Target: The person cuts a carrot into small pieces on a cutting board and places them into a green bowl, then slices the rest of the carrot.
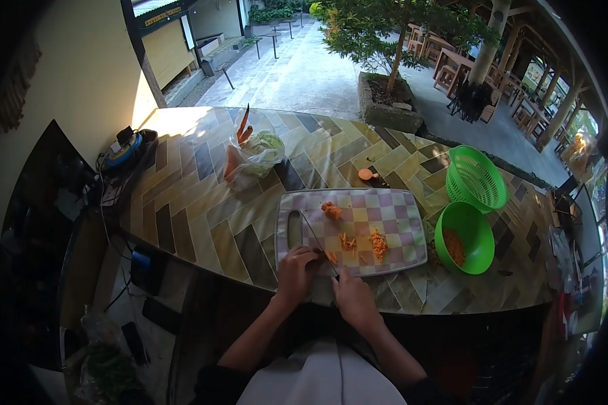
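A checkered cutting board (402, 256) lies on the tiled counter in front of me. My right hand (355, 300) is wrapped round the handle of a knife (315, 236), whose blade points away from me across the board's left part. Beside the blade, my left hand (297, 273) rests at the board's near left edge with its fingers bent and pressed together; what lies under them is hidden. Thin carrot strips (332, 257) lie just right of the blade. Further over are more carrot strips (346, 241), a heap of diced carrot (378, 246) and a carrot chunk (331, 210).
A green bowl (483, 250) with chopped carrot (454, 246) stands right of the board, a green colander (476, 179) behind it. At the back sit a plastic bag of vegetables (257, 155) and a carrot piece (366, 174). A black tray (138, 155) holds items at the left.
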Motion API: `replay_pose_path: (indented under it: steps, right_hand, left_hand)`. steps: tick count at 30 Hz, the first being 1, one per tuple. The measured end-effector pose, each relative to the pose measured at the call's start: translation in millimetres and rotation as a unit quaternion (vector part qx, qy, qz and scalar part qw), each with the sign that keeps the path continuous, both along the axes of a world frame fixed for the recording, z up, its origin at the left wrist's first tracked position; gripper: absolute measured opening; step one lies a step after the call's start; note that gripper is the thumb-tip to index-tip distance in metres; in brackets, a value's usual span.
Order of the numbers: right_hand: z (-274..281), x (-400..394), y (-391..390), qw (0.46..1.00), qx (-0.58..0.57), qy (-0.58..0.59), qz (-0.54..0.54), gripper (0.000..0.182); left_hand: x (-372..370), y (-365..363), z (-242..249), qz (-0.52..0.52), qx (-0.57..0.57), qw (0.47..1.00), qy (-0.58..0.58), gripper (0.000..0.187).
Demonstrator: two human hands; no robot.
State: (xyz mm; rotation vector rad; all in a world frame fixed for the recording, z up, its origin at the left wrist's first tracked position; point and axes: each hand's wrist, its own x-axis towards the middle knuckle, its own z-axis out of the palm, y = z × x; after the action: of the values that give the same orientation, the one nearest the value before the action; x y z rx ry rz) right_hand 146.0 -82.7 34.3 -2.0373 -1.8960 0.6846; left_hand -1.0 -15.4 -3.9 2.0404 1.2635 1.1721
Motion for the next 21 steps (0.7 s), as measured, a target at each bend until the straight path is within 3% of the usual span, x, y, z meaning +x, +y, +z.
replay_pose_path:
  steps: [6,12,21]
  right_hand:
    - [2,-7,15,1.0,0.006,-0.003,-0.003,0.028]
    - [-2,6,5,0.997,0.033,0.076,0.003,0.03]
    - [6,6,7,1.0,-0.018,0.011,0.02,0.031]
  left_hand:
    - [0,-2,1,-0.005,0.01,1.0,-0.003,0.013]
    - [3,-5,2,0.013,0.015,1.0,-0.007,0.013]
    - [2,-5,-6,0.015,0.016,1.0,-0.001,0.013]
